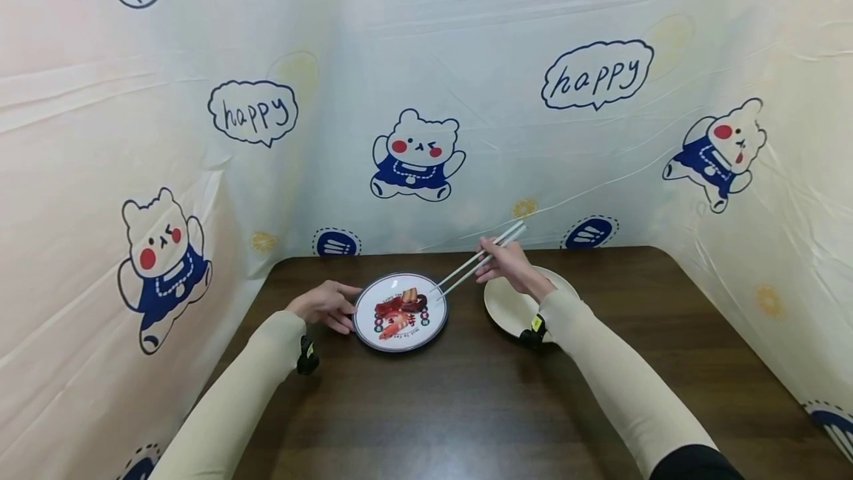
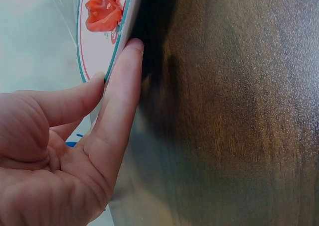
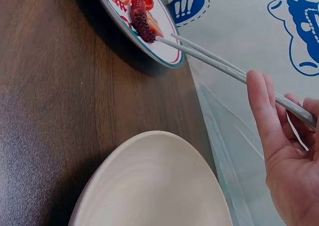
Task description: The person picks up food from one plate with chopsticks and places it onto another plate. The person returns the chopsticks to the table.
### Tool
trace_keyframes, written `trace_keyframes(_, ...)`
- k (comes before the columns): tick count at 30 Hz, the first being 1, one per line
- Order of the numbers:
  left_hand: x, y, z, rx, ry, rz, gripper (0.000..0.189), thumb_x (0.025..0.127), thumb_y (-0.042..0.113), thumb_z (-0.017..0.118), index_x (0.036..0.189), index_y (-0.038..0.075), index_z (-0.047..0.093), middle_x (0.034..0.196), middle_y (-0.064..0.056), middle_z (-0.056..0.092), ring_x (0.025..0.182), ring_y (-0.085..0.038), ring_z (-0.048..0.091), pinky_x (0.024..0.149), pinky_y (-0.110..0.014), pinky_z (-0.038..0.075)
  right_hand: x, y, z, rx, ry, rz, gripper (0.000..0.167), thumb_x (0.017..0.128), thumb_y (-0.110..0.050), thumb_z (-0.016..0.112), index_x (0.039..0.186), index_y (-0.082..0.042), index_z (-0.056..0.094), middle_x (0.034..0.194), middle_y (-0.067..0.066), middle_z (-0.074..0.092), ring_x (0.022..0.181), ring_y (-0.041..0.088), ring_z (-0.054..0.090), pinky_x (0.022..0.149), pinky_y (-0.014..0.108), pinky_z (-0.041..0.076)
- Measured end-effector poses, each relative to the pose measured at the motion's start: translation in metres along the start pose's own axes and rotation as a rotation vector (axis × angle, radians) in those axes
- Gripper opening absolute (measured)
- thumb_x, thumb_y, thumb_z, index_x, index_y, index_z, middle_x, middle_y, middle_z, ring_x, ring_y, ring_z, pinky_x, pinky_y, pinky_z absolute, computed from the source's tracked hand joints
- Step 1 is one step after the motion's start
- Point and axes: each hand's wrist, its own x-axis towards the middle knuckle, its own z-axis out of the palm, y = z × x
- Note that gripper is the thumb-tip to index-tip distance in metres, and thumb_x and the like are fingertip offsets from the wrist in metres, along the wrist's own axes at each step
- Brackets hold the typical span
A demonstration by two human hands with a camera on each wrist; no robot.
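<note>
A white plate with a dark rim [image 1: 393,286] holds a small heap of food. On it lie a striped shrimp [image 1: 393,326], glossy red pieces [image 2: 103,12] and a dark, bumpy, elongated piece [image 3: 141,21]. At the plate's left edge, my left hand [image 1: 326,305] pinches the rim, thumb on top and a finger along the underside. My right hand [image 1: 509,265] holds a pair of pale chopsticks [image 1: 466,265]. Their slightly parted tips reach over the plate's right side, one right at the dark piece in the right wrist view.
A cream-coloured shallow dish [image 1: 509,306] stands right of the plate, partly hidden beneath my right hand and forearm. Both rest on a dark wooden table [image 1: 426,413]. A pale cloth printed with bears [image 1: 416,154] hangs behind and along both sides.
</note>
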Motion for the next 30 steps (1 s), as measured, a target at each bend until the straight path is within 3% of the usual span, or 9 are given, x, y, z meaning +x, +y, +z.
trace_keyframes(13,-0.002,0.0,0.001,-0.003,-0.003,0.0,0.061,0.102,-0.001,0.064,0.159,0.001,0.043,0.104,-0.024,0.071,0.072,-0.027,0.076,0.075,-0.041,0.066,-0.007,-0.003,-0.007,0.025,0.03,-0.021,0.033,0.112,-0.026,0.054,0.103,0.004,0.062,0.094,0.033,0.064,0.063,0.025,0.074,0.067,0.046,0.067)
trace_keyframes(23,-0.002,0.001,0.001,0.0,0.003,0.002,0.061,0.103,0.0,0.063,0.16,0.003,0.042,0.105,-0.024,0.072,0.073,-0.028,0.076,0.075,-0.04,0.066,-0.01,-0.006,-0.014,0.02,0.043,-0.018,0.031,0.113,-0.023,0.052,0.1,0.003,0.062,0.086,0.029,0.067,0.064,0.026,0.074,0.069,0.047,0.067)
trace_keyframes(30,-0.006,0.002,0.002,0.003,-0.013,0.01,0.063,0.103,-0.001,0.063,0.161,0.001,0.039,0.105,-0.025,0.072,0.074,-0.028,0.076,0.076,-0.04,0.066,-0.014,-0.008,-0.021,0.011,0.07,0.012,0.036,0.112,-0.028,0.055,0.107,0.008,0.06,0.087,0.027,0.068,0.069,0.028,0.074,0.07,0.044,0.067)
